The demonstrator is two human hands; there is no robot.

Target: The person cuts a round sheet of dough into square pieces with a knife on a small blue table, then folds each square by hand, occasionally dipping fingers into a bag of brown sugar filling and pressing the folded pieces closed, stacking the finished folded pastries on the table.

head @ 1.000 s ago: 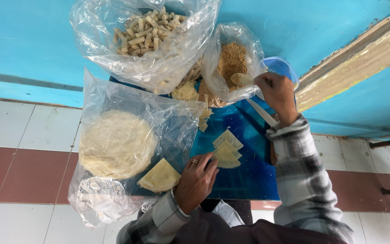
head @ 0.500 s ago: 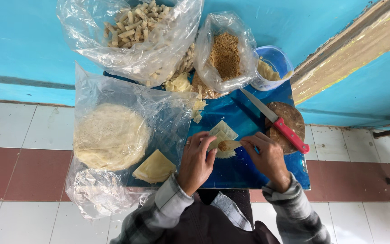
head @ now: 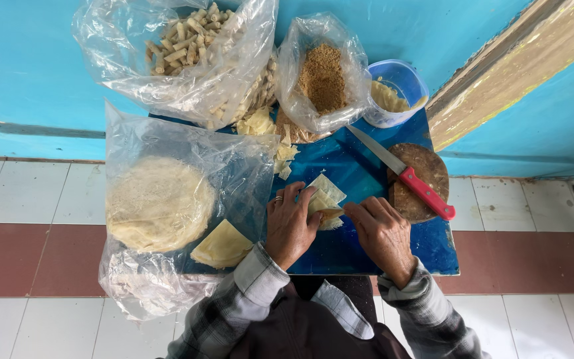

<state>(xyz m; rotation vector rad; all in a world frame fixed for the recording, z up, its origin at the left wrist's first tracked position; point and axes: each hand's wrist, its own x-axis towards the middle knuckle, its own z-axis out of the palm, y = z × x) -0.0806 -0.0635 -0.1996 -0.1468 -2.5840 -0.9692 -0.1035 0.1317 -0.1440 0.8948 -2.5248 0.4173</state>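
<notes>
Now your left hand (head: pixel 291 225) and right hand (head: pixel 383 233) both pinch one pastry sheet (head: pixel 325 199), half rolled; many finished rolls (head: pixel 191 40) fill the bag, wrappers (head: pixel 159 203) remain.

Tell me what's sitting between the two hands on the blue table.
In the head view, a small stack of pale pastry wrappers lies between the left hand and right hand; both hands' fingers touch it.

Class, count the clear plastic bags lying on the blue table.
3: rolled-pieces bag at the back left, crumb bag back centre, round-wrapper bag front left beside the left hand. Others could be hidden.
</notes>
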